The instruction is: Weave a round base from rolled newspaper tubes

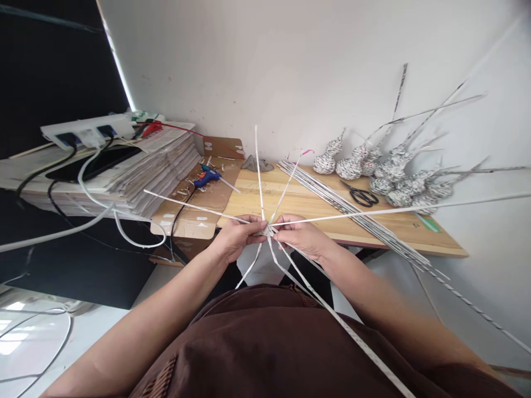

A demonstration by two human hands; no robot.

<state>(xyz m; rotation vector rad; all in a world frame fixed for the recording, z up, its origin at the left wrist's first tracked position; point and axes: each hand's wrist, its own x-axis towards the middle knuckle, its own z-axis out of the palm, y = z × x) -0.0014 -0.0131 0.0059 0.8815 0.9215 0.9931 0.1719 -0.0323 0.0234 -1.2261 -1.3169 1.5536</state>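
Between my hands, above the table's front edge, is a small woven centre (269,230) of rolled-paper strips, with several strips radiating outward from it. My left hand (244,232) pinches the left side of this piece, thumb on top. From the right, my right hand (299,235) holds it with fingers closed at the crossing. One long white strip (373,213) runs off to the far right, and another long strip (352,334) slants down across my lap. Two strips stand up toward the wall. My fingertips partly hide the weave.
Black scissors (360,194) and a bundle of paper sticks (352,213) lie on the wooden table (244,193). Several woven gourd shapes (350,163) stand by the wall. A blue glue gun (207,177) rests on cardboard, beside stacked paper (166,171) topped by a power strip (89,132).
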